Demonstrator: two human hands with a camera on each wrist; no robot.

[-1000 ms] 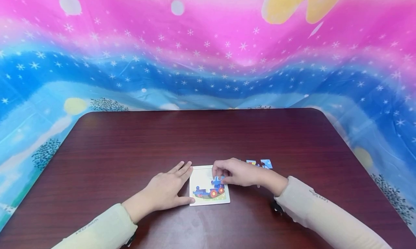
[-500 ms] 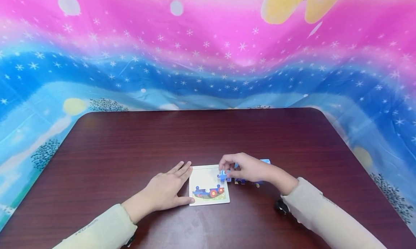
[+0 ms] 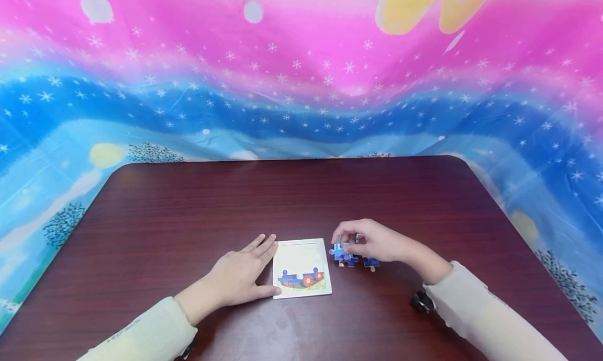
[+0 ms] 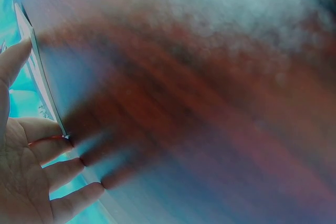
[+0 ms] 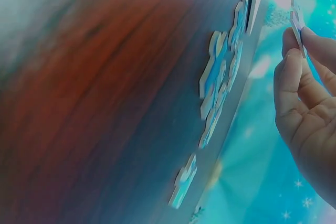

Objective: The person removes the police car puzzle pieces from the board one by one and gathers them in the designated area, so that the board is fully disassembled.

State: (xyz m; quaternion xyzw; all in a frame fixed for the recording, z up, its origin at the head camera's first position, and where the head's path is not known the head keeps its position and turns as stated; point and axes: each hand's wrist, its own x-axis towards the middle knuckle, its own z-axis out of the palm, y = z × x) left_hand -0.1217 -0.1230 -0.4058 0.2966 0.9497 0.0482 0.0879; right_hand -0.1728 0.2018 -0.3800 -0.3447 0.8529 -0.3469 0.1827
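A square puzzle board [image 3: 299,256] with a pale rim lies on the table. Joined puzzle pieces [image 3: 301,281], showing red wheels, fill its lower part. My left hand [image 3: 237,274] rests against the board's left side, fingers straight and spread, with the thumb at the lower left corner. Right of the board, my right hand [image 3: 377,240] pinches a blue jigsaw piece [image 3: 338,251] between thumb and fingers. In the right wrist view, this jigsaw piece [image 5: 297,27] is held up off the table. Below the right hand lie loose pieces [image 3: 371,263], partly hidden by it.
The dark wooden table [image 3: 198,209] runs back to a pink and blue curtain [image 3: 301,78] with snowflakes. In the right wrist view, several loose pieces [image 5: 212,72] lie flat on the table, and one piece [image 5: 184,182] sits apart from the others.
My right hand has lifted the blue jigsaw piece from the board and carried it right, over the loose pieces. The left hand stays at the board's edge.
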